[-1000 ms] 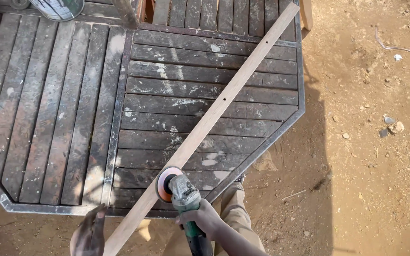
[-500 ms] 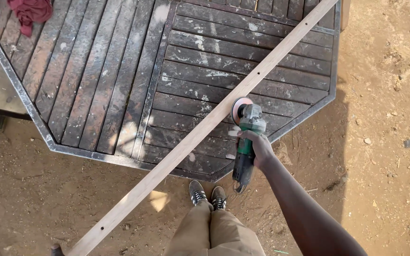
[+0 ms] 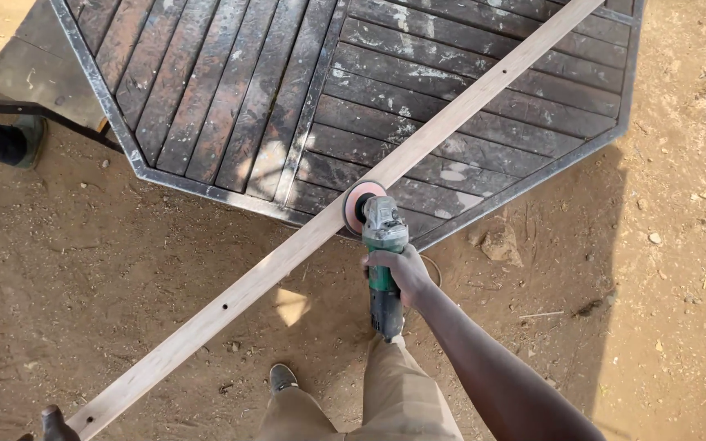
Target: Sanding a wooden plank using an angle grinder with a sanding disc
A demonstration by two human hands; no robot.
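Note:
My right hand (image 3: 402, 272) grips the green body of an angle grinder (image 3: 379, 245). Its pinkish sanding disc (image 3: 359, 207) stands on edge against a long pale wooden strip (image 3: 304, 238). The strip runs diagonally from the bottom left up across a dark slatted octagonal table (image 3: 222, 106) to the top right, with small holes along it. At the strip's lower end, part of my left hand (image 3: 52, 424) shows at the frame's bottom edge, right at the wood; how it grips is cut off.
Bare sandy ground with small stones (image 3: 496, 242) surrounds the table. My legs and a dark shoe (image 3: 281, 378) are below the grinder. Another person's boot (image 3: 30, 135) and a dark metal bar (image 3: 34, 114) are at the left edge.
The grinder has slid down along the strip, back toward the table's near edge. The view has shifted, so the table sits higher in frame.

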